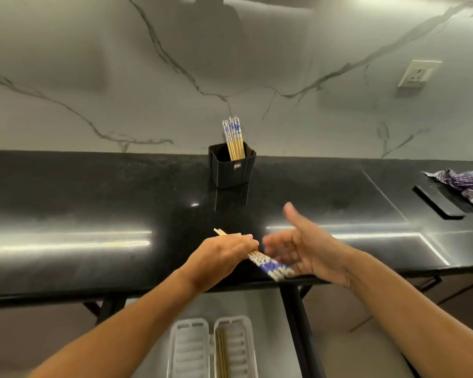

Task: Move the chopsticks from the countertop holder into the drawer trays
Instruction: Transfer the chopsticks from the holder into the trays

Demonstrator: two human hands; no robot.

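A black ribbed holder (232, 170) stands on the black countertop (93, 203) against the wall, with several bamboo chopsticks with blue-and-white tops (234, 137) upright in it. My left hand (221, 257) is shut on a bundle of the same chopsticks (271, 266) held level above the counter's front edge, patterned ends pointing right. My right hand (306, 246) is open, palm facing the patterned ends, fingers blurred and close to them. Below, in the open drawer, lie two white trays: the left tray (189, 347) looks bare and the right tray (241, 347) has chopsticks (221, 356) in it.
A checked cloth (464, 186) lies at the far right of the counter beside a black slot (437, 203). A wall socket (418, 73) sits on the marble backsplash. A black drawer frame post (298, 323) runs down just right of the trays.
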